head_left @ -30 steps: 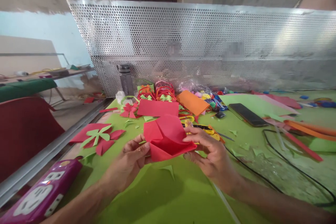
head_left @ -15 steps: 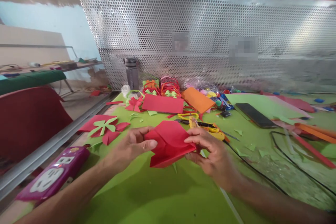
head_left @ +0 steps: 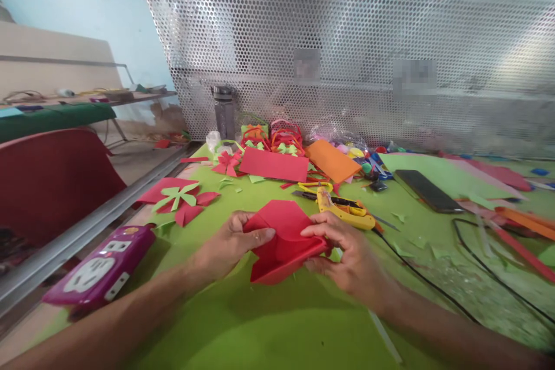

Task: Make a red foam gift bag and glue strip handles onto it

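Both hands pinch a folded red paper sheet just above the green-covered desk: left hand thumb pressed on its left flap, right hand fingers clamping the right edge. A fold looks in progress; creasing it likely needs a firm press. A yellow glue gun lies just beyond the right fingers.

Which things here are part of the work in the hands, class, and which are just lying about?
In hand:
- folded red paper
- left hand, pinching its left edge
- right hand, pinching its right edge

Lying about:
- yellow glue gun
- black phone
- purple power strip
- orange sheet
- red and green paper flower
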`<state>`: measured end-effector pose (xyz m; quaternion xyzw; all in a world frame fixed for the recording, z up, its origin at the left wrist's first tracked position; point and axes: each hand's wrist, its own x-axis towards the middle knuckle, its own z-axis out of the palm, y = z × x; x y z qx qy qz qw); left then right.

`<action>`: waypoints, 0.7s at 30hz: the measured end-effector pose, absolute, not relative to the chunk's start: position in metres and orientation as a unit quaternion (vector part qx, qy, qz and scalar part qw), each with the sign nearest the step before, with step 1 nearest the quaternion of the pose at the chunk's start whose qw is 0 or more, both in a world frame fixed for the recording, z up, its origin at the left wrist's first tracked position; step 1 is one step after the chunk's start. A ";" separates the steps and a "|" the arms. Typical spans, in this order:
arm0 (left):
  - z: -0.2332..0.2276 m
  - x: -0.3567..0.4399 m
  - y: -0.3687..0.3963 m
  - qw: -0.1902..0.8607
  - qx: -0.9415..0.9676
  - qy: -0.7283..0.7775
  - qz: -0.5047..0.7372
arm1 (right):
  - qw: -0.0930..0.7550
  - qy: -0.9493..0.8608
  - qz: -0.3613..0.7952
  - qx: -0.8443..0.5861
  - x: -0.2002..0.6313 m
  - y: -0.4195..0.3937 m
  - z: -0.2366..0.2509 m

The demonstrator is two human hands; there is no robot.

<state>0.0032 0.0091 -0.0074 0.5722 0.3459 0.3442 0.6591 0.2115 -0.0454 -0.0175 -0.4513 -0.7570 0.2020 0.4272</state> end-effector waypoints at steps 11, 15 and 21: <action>0.020 -0.001 0.006 0.467 0.745 0.412 0.240 | 0.383 -0.771 0.192 -0.470 0.209 -0.048 -0.012; 0.020 0.002 0.002 0.447 0.748 0.428 0.240 | 0.372 -0.776 0.190 -0.472 0.207 -0.049 -0.010; 0.023 0.009 -0.003 0.400 0.753 0.458 0.252 | 0.357 -0.780 0.192 -0.477 0.206 -0.052 -0.006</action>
